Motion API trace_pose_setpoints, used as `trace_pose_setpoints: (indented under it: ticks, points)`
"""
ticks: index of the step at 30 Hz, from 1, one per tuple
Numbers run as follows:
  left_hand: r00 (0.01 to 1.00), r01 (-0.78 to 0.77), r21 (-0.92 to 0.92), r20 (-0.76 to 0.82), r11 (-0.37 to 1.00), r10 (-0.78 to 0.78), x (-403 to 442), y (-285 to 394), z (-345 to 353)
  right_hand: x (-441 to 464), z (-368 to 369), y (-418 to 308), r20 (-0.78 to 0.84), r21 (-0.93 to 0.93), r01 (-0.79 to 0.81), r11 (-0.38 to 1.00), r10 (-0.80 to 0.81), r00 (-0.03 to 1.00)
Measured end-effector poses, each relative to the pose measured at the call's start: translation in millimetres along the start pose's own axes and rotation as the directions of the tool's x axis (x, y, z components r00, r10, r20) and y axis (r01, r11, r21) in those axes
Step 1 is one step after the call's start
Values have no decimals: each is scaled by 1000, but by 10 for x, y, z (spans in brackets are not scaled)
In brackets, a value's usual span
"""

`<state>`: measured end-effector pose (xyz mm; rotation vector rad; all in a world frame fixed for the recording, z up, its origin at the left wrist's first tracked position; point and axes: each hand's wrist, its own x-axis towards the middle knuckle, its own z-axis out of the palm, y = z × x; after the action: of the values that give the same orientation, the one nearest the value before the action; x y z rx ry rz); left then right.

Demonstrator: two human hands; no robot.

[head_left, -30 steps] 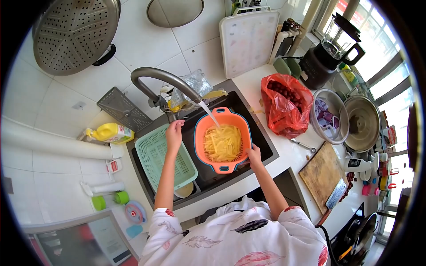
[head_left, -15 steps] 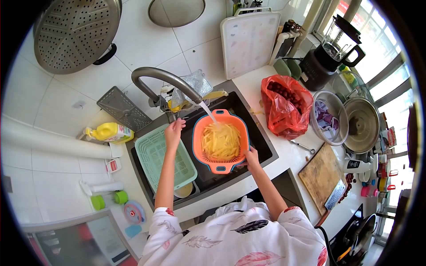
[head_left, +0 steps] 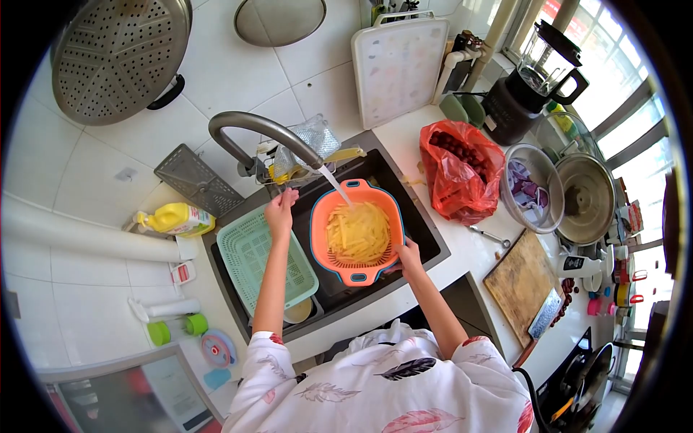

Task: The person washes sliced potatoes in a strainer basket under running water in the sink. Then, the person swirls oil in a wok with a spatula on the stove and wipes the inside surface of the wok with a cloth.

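With right hand (head_left: 406, 257), pinching the colander (head_left: 321, 220) at its side; with left hand (head_left: 280, 209), half-curling fingers by the tap (head_left: 280, 133), perhaps touching it.

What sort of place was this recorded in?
A kitchen, probably a home one: water runs from the faucet into an orange colander over the sink, and a cutting board and blender stand on the counter.

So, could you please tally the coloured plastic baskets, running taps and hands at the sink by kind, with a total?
Baskets: 2 (orange basket, green basket)
Running tap: 1
Hands: 2 (left hand, right hand)
Total: 5
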<state>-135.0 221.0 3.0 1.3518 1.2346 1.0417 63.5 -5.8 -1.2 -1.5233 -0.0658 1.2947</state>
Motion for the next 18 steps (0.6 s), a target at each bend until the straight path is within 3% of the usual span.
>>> trace_pose_setpoints:
  ticks: [5,7,8,9,10,11,13,16,18]
  points:
    - [996,-62,43,-66,997,65,127,42,139,-193,-138,-44,-1,34,26,999,-26,1000]
    - [988,-146,232,-13,962,153,-62,142,129,-269,-262,-68,13,18,6,1000,-6,1000]
    - [991,-125,195,72,973,113,-130,-44,138,-294,-322,-79,1,36,4,999,-4,1000]
    - [981,40,212,175,976,-78,-334,-2,160,-344,-349,-105,-12,55,4,998,-3,1000]
    - [936,163,236,269,958,-226,-533,-63,182,-369,-340,-128,-14,58,10,998,-9,1000]
    - [809,211,232,503,949,-303,-673,-193,151,-386,-314,-157,-22,19,38,999,-37,999]
    - [890,63,267,420,962,-175,-1028,-271,184,-426,-272,-132,-34,-21,60,998,-61,998]
    - [929,77,269,331,960,-167,-1215,-255,189,-435,-307,-134,-20,-128,130,983,-133,991]
    - [941,-97,195,337,976,26,-1370,-184,207,-526,-449,-191,1,-141,91,986,-92,996]
